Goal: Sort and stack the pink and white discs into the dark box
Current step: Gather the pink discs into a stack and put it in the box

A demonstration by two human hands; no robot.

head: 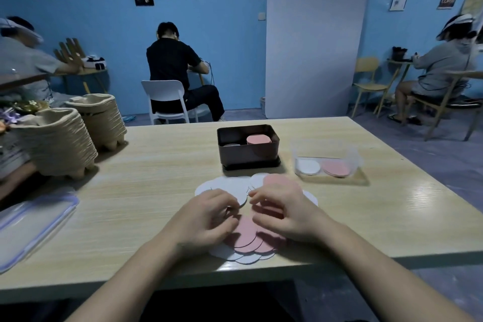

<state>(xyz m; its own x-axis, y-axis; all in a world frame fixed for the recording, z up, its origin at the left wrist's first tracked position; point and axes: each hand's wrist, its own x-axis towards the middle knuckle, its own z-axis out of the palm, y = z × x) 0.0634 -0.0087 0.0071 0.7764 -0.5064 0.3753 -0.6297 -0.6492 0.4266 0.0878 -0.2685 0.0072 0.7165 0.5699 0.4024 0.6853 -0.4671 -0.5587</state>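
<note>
Several pink discs (245, 235) and white discs (224, 183) lie overlapped in a loose heap near the table's front edge. My left hand (206, 219) rests on the heap's left side with fingers curled on the edge of a white disc. My right hand (282, 212) lies on the right side, fingers bent over pink discs; a blurred pink disc (277, 180) shows just past its fingertips. Behind the heap stands the dark box (248, 154), with a pink stack (258, 140) on its right and a low stack at its left, colour unclear.
A clear plastic tub (326, 157) right of the dark box holds a white and a pink pile. Stacked egg trays (57, 144) stand at the left, a clear lid (28, 227) lies near the left front edge. Other people sit at tables behind.
</note>
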